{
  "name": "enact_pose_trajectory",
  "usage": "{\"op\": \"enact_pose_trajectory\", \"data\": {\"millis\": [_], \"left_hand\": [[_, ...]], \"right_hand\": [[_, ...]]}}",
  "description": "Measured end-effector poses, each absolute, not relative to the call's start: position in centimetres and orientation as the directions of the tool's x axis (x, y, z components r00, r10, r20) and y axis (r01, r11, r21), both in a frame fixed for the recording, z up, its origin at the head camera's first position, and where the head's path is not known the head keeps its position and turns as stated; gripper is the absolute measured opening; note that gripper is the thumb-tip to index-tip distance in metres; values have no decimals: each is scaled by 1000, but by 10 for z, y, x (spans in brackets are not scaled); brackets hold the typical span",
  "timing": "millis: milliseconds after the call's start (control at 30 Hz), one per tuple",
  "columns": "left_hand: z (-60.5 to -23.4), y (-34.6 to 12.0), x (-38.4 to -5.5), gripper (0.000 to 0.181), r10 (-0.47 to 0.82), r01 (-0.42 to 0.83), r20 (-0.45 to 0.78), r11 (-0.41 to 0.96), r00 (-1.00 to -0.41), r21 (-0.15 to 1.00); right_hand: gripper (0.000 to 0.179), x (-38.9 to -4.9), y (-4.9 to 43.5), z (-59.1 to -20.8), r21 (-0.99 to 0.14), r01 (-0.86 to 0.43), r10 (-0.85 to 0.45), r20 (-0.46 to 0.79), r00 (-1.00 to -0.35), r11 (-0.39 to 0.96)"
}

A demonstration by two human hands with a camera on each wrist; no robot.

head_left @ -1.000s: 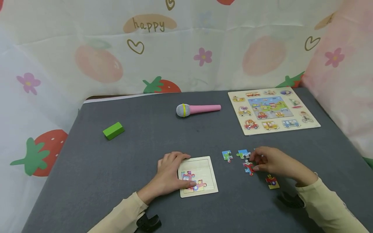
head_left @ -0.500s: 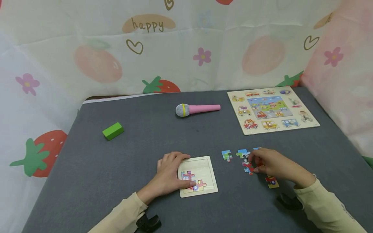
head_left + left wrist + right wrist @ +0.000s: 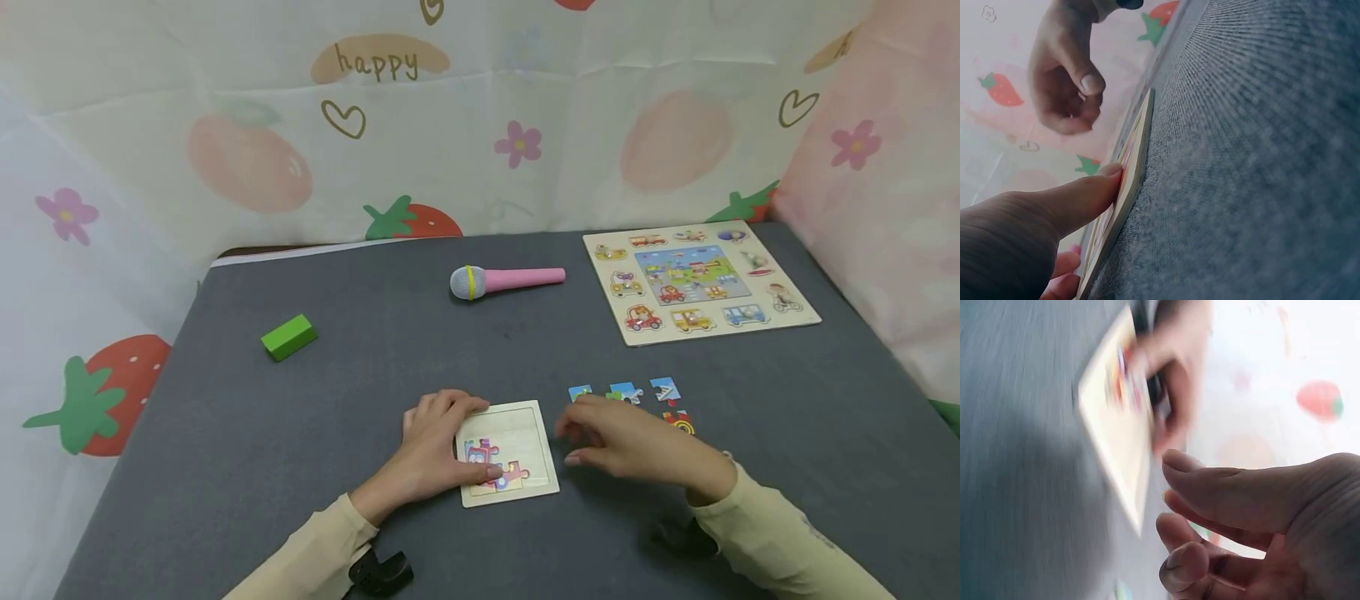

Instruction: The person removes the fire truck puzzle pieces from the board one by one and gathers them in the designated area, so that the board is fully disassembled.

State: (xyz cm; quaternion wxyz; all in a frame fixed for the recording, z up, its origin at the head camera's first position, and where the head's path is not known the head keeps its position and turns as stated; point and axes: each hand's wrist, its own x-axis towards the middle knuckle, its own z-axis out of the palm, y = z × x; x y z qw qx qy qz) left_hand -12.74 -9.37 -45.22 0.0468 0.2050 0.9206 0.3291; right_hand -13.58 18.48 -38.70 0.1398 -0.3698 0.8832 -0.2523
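My left hand (image 3: 431, 454) holds a small square wooden puzzle tray (image 3: 525, 433) by its left side, thumb over the joined pieces and the other fingers at its far left edge. Two joined pink and yellow puzzle pieces (image 3: 516, 477) lie in the tray's lower left. Close to the tray's right edge, my right hand (image 3: 630, 442) hovers with loosely bent fingers. In the right wrist view a gap separates its thumb (image 3: 1229, 490) from the fingers, with no piece showing. Behind that hand lie loose puzzle pieces (image 3: 664, 389); some are partly hidden by it.
A larger wooden vehicle puzzle board (image 3: 780, 325) lies at the back right of the grey table (image 3: 375, 358). A pink toy microphone (image 3: 525, 279) lies at the back middle, and a green block (image 3: 289, 337) at the left. A printed curtain hangs behind.
My right hand has moved left from the loose pieces toward the tray, uncovering a blue piece and a red and yellow one. My left hand has stayed on the tray.
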Motion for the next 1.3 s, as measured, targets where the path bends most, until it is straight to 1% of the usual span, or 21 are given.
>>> {"op": "enact_pose_trajectory", "data": {"millis": [67,133,267,400,600,700,800,1067,1300], "left_hand": [[-452,-94,-127,74,414,350,48,697,-909,626],[-452,-95,-127,73,422,354,47,689,-906,632],[-452,-97,-129,70,451,374,45,675,-891,637],[-451,-100,-132,69,496,393,32,644,-868,656],[-449,-108,-136,71,577,418,9,582,-817,697],[-447,-111,-137,72,596,416,-5,567,-803,711],[-446,-111,-137,72,594,408,-13,568,-804,715],[-445,-110,-136,75,569,375,-28,577,-822,725],[-445,-109,-136,74,551,351,-29,570,-834,743]], "right_hand": [[22,-132,166,-393,-559,-586,-741,-78,-667,586],[22,-128,151,-399,-566,-575,-743,-106,-661,591],[19,-123,135,-408,-579,-535,-712,-118,-692,615],[19,-123,133,-411,-587,-506,-676,-96,-731,631],[16,-123,133,-414,-589,-514,-678,-81,-730,624],[15,-123,132,-414,-584,-523,-679,-69,-730,621],[14,-122,129,-413,-582,-517,-669,-65,-740,628],[14,-115,120,-411,-553,-481,-609,-61,-791,680],[15,-112,119,-409,-537,-482,-601,-60,-797,693]]}}
